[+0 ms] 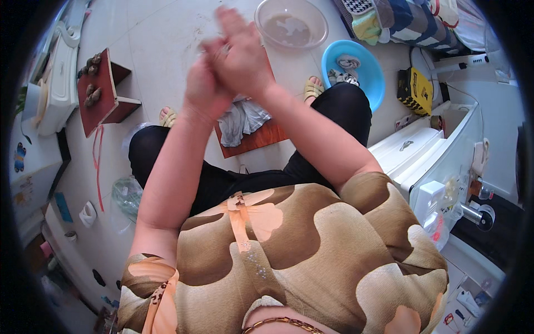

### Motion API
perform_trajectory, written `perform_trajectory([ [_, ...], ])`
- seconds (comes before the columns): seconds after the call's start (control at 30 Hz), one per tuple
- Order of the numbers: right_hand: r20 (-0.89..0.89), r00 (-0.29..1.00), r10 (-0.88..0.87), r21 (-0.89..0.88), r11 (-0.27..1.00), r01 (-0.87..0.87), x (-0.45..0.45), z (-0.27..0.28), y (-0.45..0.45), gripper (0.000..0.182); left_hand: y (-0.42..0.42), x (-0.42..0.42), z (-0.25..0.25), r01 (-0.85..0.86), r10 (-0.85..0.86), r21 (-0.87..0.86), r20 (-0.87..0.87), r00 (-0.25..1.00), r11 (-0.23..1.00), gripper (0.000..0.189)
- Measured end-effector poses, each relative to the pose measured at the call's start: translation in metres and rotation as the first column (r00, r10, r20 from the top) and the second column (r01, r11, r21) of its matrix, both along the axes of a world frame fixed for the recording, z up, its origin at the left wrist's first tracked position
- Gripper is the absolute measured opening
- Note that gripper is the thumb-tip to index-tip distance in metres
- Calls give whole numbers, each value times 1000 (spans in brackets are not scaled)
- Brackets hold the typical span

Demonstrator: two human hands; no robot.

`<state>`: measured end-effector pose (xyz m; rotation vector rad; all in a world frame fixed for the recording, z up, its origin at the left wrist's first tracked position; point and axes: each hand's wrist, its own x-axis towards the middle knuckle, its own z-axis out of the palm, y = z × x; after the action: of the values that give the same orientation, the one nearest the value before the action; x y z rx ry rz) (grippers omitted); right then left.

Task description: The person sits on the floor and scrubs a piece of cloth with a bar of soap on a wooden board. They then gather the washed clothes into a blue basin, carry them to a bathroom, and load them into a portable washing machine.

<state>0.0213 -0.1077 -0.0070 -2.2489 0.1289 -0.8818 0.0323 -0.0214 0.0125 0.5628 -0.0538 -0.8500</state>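
Note:
My left hand (204,81) and my right hand (246,56) are pressed together, raised in front of me and blurred. The right hand lies over the left, so the space between the palms is hidden. I see no thing in either hand. Below them a wet-looking grey cloth (242,121) lies crumpled on a reddish-brown wooden board (254,144), between my sandalled feet. Beyond the hands stands a clear plastic basin (260,25) with murky, sudsy water (288,31). To the right, a light-blue plastic basin (377,87) holds grey and white cloths (348,62).
A small red-topped wooden stool (94,110) at left bears several brown lumps (91,94). A red ribbon (99,167) and a clear plastic bag (127,194) lie on the tiled floor. At right are a yellow-and-black box (417,92) and a white cabinet with a pulled-out drawer (417,148).

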Motion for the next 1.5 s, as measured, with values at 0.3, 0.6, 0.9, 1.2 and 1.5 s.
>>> perform_trajectory([
  [0.3, -17, 996, -88, 150, 985, 89, 6, 2, -15, 58, 1, -6, 0, 37, -47, 123, 80, 996, 992, 51],
  [0.6, 87, 995, 45, 147, 987, -57, 7, -1, -7, 51, 3, 0, -8, -24, 22, 108, 23, 999, 994, 39],
  [0.9, 52, 988, 143, 154, 977, -149, 9, 3, 12, 46, 12, 10, -4, -99, 94, 85, 60, 994, 991, 41],
  [1.2, 200, 965, 167, 79, 979, -186, -5, 12, 29, 47, 14, 23, -12, -86, 108, -197, 103, 989, 977, 47],
  [1.5, 117, 981, 152, 145, 975, -169, -4, 5, 6, 43, 18, 26, 3, -186, 188, -108, 14, 982, 977, 42],
])
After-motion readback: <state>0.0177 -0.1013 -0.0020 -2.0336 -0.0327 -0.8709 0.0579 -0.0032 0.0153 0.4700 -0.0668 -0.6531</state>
